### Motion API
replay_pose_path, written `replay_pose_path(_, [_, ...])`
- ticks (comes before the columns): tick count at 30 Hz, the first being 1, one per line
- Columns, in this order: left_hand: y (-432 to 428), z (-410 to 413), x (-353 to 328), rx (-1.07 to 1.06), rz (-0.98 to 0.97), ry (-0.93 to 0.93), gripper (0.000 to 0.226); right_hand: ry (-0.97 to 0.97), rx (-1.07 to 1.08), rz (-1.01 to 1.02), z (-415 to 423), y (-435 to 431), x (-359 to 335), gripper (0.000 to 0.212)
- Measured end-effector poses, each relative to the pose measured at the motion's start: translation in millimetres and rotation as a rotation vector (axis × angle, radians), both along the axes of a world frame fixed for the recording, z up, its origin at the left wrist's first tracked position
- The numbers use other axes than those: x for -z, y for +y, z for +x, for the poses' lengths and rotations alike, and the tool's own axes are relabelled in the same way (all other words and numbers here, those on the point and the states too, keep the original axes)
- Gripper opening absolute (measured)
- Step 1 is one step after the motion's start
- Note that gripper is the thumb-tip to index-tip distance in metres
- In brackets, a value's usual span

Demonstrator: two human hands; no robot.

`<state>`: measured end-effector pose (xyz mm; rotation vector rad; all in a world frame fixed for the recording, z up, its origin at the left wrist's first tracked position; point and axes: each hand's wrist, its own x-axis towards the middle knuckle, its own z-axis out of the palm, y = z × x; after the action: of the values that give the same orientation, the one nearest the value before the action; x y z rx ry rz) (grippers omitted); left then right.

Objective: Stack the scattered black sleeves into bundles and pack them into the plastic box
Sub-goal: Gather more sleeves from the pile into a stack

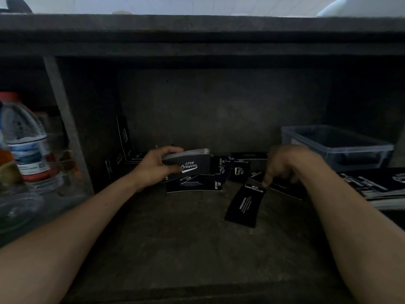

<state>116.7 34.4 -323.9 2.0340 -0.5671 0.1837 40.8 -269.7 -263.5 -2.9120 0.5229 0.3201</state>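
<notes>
Bundle of sleeves: a thick stack of black cup sleeves with a white "Club Camping" script on the front one, held just above the concrete shelf, left of centre, pale edges uppermost.
Left hand: fingers curled over the top of the bundle and thumb against its near face, gripping it at its left end.
Loose sleeve: lies flat on the shelf right of centre, apart from the rest, long side running toward the camera, printed "Camping Club" at its far end.
Right hand: palm down over the scattered sleeves; the index fingertip presses the far end of the loose sleeve, the other fingers loosely bent.
Scattered sleeves: a jumble lying flat and overlapping between the two hands, one directly under the bundle.
Leaning sleeves: a few stand against the back left corner of the recess.
Plastic box: clear, lidless, at the back right of the shelf, behind the right hand; its contents cannot be made out.
Stacked sleeves: a flat pile at the right edge, in front of the box.
Water bottle: red-capped, in the next compartment to the left, past an upright divider.
</notes>
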Motion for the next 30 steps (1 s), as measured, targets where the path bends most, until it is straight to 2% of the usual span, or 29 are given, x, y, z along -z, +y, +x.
replay_pose_path(5, [0.9, -0.9, 1.7, 0.028, 0.012, -0.009, 0.047, -0.101, -0.053, -0.097, -5.1, 9.9, -2.8, 0.038])
replay_pose_path(7, [-0.4, -0.5, 2.3, 0.042, 0.014, -0.009, 0.047, -0.229, -0.026, -0.164, -6.6, 9.2, -5.3, 0.035])
replay_pose_path(11, [-3.1, -4.2, 0.1, 0.04, 0.001, 0.003, 0.049, -0.631, 0.176, -0.259, -3.7, 11.4, -16.4, 0.029])
replay_pose_path(12, [-3.0, -5.4, -0.5, 0.043, -0.002, 0.013, 0.049, -0.705, 0.154, -0.229, -0.4, 14.5, -17.1, 0.027])
replay_pose_path(14, [-2.0, -9.7, -2.5, 0.048, 0.01, 0.041, 0.055, -0.77, -0.08, 0.009, 9.2, 25.5, -11.6, 0.024])
replay_pose_path(16, [-1.0, -12.2, -5.3, 0.046, 0.03, 0.071, 0.064, -0.728, -0.412, 0.332, 13.6, 47.6, 4.9, 0.025])
replay_pose_path(18, [-1.4, -12.3, -6.4, 0.04, 0.052, 0.076, 0.069, -0.684, -0.622, 0.456, 19.8, 66.2, 25.6, 0.027])
replay_pose_path(20, [-2.9, -11.1, -4.7, 0.037, 0.047, 0.057, 0.065, -0.756, -0.631, 0.491, 30.6, 73.4, 37.9, 0.032])
replay_pose_path(23, [-2.1, -6.7, -1.0, 0.026, 0.016, 0.017, 0.052, -0.911, -0.462, 0.213, 21.8, 68.8, 20.4, 0.032])
replay_pose_path(24, [-1.6, -5.7, -0.8, 0.017, 0.016, 0.029, 0.049, -0.842, -0.407, 0.155, 11.1, 65.5, 10.2, 0.032])
replay_pose_path(26, [-2.2, -5.5, -2.2, 0.006, 0.023, 0.075, 0.048, -0.455, -0.332, 0.14, -17.6, 62.6, -6.0, 0.049])
replay_pose_path(28, [-2.7, -5.5, -3.8, 0.012, 0.013, 0.108, 0.049, -0.077, -0.348, 0.08, -49.1, 64.6, -8.7, 0.073])
replay_pose_path(30, [-4.4, -5.4, -4.8, 0.016, -0.005, 0.114, 0.05, 0.063, -0.418, 0.05, -73.7, 65.3, 2.0, 0.085])
